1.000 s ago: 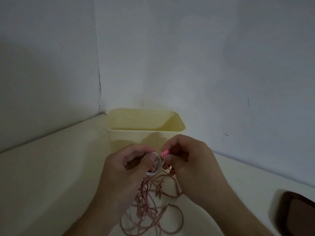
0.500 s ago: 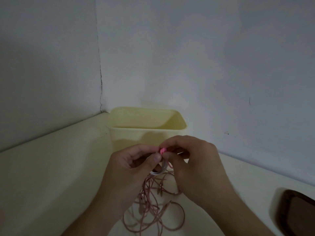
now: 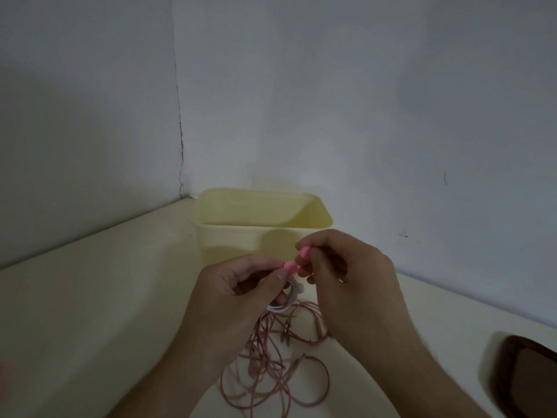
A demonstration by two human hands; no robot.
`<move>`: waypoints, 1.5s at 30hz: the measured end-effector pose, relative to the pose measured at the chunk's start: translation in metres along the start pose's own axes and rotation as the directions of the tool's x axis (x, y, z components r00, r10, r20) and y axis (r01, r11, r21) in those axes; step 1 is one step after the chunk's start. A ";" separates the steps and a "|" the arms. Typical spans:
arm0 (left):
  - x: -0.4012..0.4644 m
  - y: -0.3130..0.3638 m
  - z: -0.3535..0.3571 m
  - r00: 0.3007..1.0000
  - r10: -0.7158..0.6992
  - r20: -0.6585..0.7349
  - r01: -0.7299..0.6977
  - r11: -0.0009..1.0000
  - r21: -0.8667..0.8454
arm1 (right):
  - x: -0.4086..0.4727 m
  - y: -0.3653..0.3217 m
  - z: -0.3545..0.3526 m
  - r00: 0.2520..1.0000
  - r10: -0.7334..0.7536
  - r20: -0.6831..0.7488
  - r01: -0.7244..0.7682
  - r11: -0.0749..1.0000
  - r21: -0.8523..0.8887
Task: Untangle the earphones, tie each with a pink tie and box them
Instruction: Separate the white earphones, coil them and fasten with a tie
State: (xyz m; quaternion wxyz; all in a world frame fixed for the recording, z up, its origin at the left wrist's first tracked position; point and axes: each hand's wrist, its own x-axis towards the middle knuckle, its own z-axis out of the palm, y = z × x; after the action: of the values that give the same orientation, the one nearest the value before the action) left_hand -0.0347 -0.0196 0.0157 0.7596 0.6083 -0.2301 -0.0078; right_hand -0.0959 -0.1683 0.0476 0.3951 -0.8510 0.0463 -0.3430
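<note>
My left hand (image 3: 238, 294) pinches a coiled white earphone cable (image 3: 284, 303) together with one end of a pink tie (image 3: 290, 265). My right hand (image 3: 346, 276) grips the tie's other end, a pink tip by its fingertips. Both hands hover just in front of a pale yellow box (image 3: 259, 233), which stands open; its floor is hidden behind the front wall. Under the hands a tangle of pink earphone cables (image 3: 271, 366) lies on the cream table.
Grey walls meet in a corner right behind the yellow box. A dark brown object (image 3: 524, 378) lies at the table's right edge, partly cut off. The cream table (image 3: 90, 312) stretches to the left of my hands.
My hands have drawn slightly apart, so both ends of the pink tie now show separately. The right hand's end has risen a little. The white coil stays in my left hand.
</note>
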 end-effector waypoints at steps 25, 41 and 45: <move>0.001 0.002 -0.005 0.996 -0.038 -0.084 0.041 0.998 0.040 | -0.009 -0.012 0.003 0.980 0.065 0.189 -0.037 0.988 -0.150; -0.003 0.002 -0.003 0.999 0.003 0.048 -0.008 0.996 0.094 | -0.007 -0.001 0.002 0.966 0.119 0.232 -0.077 0.980 -0.181; -0.004 0.003 -0.001 0.997 0.000 0.075 -0.004 0.999 0.044 | -0.006 -0.003 0.000 0.955 0.119 0.272 -0.056 0.972 -0.229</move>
State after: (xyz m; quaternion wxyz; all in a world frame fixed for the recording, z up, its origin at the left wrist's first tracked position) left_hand -0.0387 -0.0165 0.0171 0.7369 0.6239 -0.2592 -0.0247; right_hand -0.1012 -0.1641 0.0460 0.3166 -0.9266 0.0645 -0.1925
